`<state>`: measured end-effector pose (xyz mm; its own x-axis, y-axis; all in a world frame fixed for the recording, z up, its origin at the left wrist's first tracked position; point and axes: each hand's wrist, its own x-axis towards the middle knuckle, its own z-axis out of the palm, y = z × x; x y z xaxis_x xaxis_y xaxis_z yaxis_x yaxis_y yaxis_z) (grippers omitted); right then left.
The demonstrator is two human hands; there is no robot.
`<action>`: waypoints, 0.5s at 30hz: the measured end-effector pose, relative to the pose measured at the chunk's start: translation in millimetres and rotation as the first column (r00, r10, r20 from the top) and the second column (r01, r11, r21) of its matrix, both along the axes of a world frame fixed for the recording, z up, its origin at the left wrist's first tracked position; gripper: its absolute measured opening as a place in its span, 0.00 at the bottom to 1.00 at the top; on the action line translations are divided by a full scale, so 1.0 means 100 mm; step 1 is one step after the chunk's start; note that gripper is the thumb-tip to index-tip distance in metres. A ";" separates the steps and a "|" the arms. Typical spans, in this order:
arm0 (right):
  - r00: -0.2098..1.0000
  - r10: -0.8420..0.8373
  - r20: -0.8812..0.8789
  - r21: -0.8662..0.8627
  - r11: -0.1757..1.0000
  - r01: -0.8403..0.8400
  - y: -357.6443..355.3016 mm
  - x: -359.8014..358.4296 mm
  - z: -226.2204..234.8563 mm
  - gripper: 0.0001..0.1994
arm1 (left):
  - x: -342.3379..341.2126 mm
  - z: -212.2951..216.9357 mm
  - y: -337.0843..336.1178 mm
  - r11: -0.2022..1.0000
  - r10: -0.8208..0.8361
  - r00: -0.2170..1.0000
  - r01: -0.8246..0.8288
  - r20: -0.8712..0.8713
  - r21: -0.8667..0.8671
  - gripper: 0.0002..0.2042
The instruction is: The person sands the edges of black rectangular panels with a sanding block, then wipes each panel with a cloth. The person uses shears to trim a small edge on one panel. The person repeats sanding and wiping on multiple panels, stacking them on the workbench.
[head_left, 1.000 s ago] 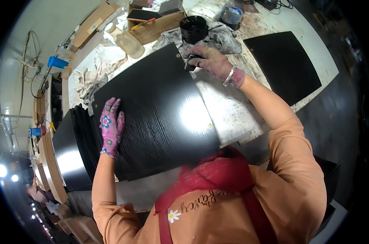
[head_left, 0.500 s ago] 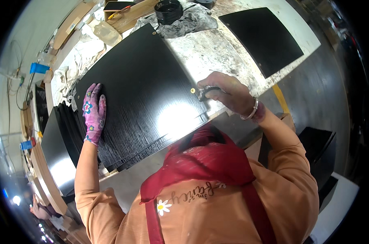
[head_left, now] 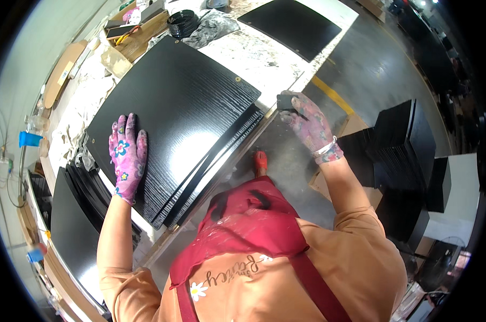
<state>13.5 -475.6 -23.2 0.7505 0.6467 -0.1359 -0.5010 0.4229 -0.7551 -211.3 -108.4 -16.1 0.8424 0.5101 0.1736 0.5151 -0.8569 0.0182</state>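
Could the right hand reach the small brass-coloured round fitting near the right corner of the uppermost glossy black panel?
Probably yes: nothing seems to stand between the pink floral-gloved right hand and the small brass-coloured round fitting. However, its grip holds a small dark block.

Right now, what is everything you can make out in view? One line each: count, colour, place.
table: one, stained white, centre
panel pile: several, black, on table
lone panel: one, black, table's far end
left panels: several, black, left
right panels: many, black, right
tub: one, black, by rag
rag: grey, far side, count unclear
box: one, brown, left of tub
bottle: one, translucent, near box
floor line: one, yellow, beyond right hand
block: one, dark, in right hand
apron: one, red, on person
left hand: one, pink-gloved, on pile
right hand: one, pink-gloved, right of pile
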 end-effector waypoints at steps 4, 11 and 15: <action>0.994 -0.111 0.014 0.035 0.993 0.111 0.14 -0.12 0.08 0.17 | -0.04 0.08 -0.15 1.000 0.016 0.999 -0.017 -0.046 -0.024 0.27; 0.996 -0.025 0.084 0.067 0.998 0.019 0.20 -0.13 0.07 0.18 | -0.15 0.13 -0.35 0.998 -0.062 0.997 0.061 -0.044 -0.021 0.29; 0.975 -0.058 0.216 -0.025 0.998 0.065 0.22 -0.11 0.04 0.18 | -0.14 0.43 -0.28 0.983 -0.142 0.990 0.139 -0.019 -0.117 0.25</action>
